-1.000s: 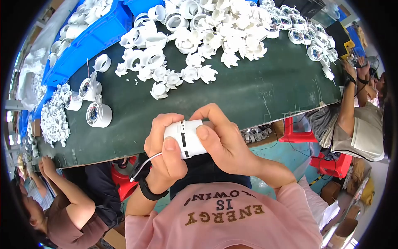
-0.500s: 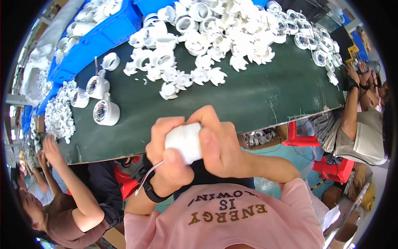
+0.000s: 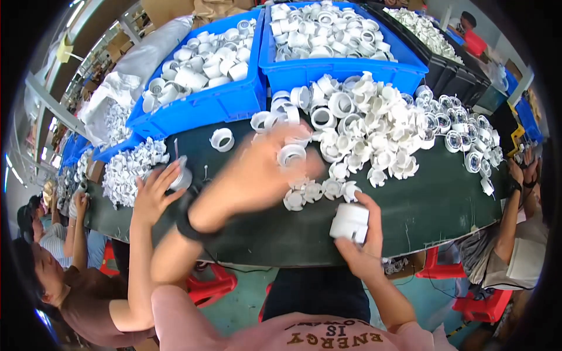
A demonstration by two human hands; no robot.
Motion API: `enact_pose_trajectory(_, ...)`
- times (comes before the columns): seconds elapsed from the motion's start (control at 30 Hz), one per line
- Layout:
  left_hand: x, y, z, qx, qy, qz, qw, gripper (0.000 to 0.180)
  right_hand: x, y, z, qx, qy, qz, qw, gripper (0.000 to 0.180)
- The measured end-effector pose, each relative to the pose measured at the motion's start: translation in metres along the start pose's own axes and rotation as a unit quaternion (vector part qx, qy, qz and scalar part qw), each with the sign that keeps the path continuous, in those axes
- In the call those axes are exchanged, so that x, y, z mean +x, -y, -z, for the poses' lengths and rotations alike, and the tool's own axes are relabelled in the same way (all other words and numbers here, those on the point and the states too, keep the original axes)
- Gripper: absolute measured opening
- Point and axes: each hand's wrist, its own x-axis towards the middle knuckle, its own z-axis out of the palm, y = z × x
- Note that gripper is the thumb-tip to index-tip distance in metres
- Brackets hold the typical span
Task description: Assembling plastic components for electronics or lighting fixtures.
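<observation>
Cylinder (image 3: 349,223) sits, white and upright-ish, between curled fingers and thumb of the right hand (image 3: 370,248), seemingly held aside to free the left hand (image 3: 260,169), whose blurred fingers overlap 1 white ring (image 3: 291,156), their grip impossible to tell.

The left hand (image 3: 263,167) is a blur above the parts, its fingers too smeared to show whether they grip the white ring (image 3: 291,157) among them. A white cylinder (image 3: 349,222) hides part of the right hand (image 3: 370,248). At left, a co-worker's hand (image 3: 152,196) partly covers a white housing (image 3: 184,179). The lower edge crops the pink shirt (image 3: 374,340); individual pieces in the heap of fragments (image 3: 130,174) are too small to identify.
</observation>
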Motion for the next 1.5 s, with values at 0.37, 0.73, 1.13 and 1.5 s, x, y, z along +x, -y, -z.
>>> enact_pose_trajectory(0.37, 0.150, 0.204, 0.170, 0.363, -0.031, 0.273, 0.891, 0.062, 0.010, 0.009, -0.008, -0.208, 0.015, 0.173, 0.963, 0.071)
enact_pose_trajectory(0.73, 0.040, 0.041, 0.084, -0.366, -0.123, 0.066, 0.920, 0.045, -0.001, -0.002, 0.008, 0.090, 0.017, 0.060, 0.994, 0.066)
enact_pose_trajectory(1.13, -0.113, -0.032, -0.095, -0.335, -0.085, 0.177, 0.921, 0.061, -0.027, 0.031, 0.011, 0.015, 0.137, 0.042, 0.990, 0.066)
enact_pose_trajectory(1.5, -0.135, -0.018, -0.125, -0.086, -0.193, -0.094, 0.973, 0.055, -0.064, 0.020, 0.000, 0.130, 0.123, -0.065, 0.982, 0.058)
